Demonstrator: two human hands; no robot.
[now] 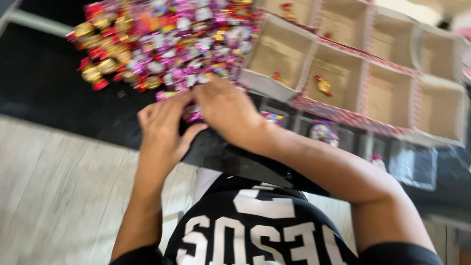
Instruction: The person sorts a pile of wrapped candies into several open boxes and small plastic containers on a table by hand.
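Pink, red, gold wrapped candies (162, 41); brown divided box (363, 73); black table (44, 83).

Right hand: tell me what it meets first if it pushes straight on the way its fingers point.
The right hand points up-left, so it would likely first meet the heap of wrapped candies on the black table; blur hides whether it already touches them.

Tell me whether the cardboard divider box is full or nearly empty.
Nearly empty: the cardboard divider box shows bare brown floors, with only a wrapped candy or two in some cells.

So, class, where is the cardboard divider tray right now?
In the head view, the cardboard divider tray sits at the upper right on the black table, just right of the pile of wrapped candies and beyond the right hand.
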